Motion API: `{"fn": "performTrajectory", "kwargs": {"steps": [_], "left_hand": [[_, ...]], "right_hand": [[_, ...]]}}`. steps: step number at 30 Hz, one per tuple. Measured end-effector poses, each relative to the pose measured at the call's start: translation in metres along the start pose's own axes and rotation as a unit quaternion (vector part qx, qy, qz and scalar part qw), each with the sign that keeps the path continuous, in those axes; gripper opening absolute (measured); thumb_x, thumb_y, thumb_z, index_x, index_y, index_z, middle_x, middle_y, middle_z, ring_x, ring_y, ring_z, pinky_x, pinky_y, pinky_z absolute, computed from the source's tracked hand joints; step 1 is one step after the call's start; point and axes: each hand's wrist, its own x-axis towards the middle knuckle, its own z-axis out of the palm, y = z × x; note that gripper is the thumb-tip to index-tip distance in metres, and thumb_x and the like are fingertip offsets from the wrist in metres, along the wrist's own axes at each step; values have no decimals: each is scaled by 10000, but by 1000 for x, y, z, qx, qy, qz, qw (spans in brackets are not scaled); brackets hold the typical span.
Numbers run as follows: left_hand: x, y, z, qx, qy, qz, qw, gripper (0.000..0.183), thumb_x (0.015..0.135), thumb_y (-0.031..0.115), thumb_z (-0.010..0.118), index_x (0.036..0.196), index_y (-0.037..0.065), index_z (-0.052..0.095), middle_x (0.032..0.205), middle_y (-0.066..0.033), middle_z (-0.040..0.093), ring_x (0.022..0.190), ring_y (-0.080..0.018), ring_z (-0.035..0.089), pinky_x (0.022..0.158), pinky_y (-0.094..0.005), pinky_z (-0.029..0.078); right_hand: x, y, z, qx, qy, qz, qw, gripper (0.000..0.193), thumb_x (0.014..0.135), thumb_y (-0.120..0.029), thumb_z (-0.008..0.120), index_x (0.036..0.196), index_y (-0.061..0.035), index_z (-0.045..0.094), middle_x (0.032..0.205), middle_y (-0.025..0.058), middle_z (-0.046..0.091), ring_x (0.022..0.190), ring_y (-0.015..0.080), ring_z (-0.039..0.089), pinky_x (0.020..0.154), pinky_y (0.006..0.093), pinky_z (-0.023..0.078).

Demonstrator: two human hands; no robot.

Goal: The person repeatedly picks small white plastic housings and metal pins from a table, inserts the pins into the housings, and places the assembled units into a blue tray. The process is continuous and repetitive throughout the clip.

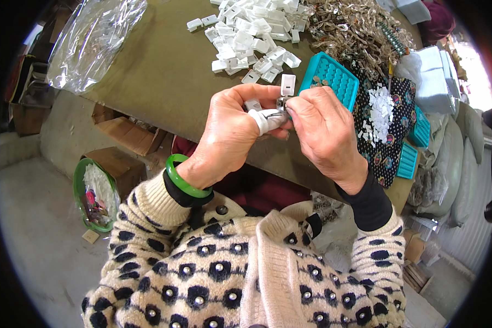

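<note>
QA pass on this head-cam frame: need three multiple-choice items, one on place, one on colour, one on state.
1. Where does the pile of white plastic clips lie?
A. on the table top, beyond the hands
B. on the floor
C. in the green basket

2. What colour is the bangle on the left wrist?
A. red
B. green
C. white

3. How do the left hand and right hand stand?
A. both flat on the table
B. one hanging at the side
C. both raised together, pinching a small white and metal clip part

Answers:
1 A, the pile rests on the olive table above the hands.
2 B, the ring at the cuff is bright green.
3 C, the fingertips of both meet on the part, just short of the teal tray.
</note>
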Motion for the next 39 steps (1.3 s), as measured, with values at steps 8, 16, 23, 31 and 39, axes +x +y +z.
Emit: {"fn": "performTrajectory", "kwargs": {"steps": [8,16,23,31,39], "left_hand": [[-10,2,6,-6,-10,-1,1000,264,822,-60,677,1083,-54,636,923,-118,646,800,-239,695,693,-358,619],[-18,2,3,-11,-29,2,1000,232,835,1,699,1053,-52,637,903,-110,659,788,-217,695,689,-344,614],[-17,-4,-6,-13,-10,-45,999,181,852,58,693,1008,7,616,832,-101,649,644,-165,634,547,-281,528],[-8,-5,-15,-64,-49,-23,996,152,888,126,650,999,30,609,847,-105,651,596,-158,587,511,-260,466],[1,-1,-13,-102,-88,-21,991,309,935,105,592,1236,36,590,1187,-239,625,931,-280,697,669,-291,582]], "right_hand": [[-5,-10,-7,116,69,93,986,215,779,98,680,960,-10,636,897,121,641,798,252,643,695,320,525],[-11,-24,-2,166,85,106,977,225,751,105,672,944,-4,630,879,117,589,772,277,602,671,338,504],[-18,-4,-7,292,58,251,921,91,815,32,647,896,-9,638,887,114,624,775,248,620,678,312,496],[-18,62,7,-61,46,140,987,94,815,-10,671,905,-9,645,846,94,575,788,269,591,690,363,490],[-12,66,-5,3,-24,159,987,53,795,-25,675,833,-19,640,802,93,589,790,293,589,706,392,477]]}}
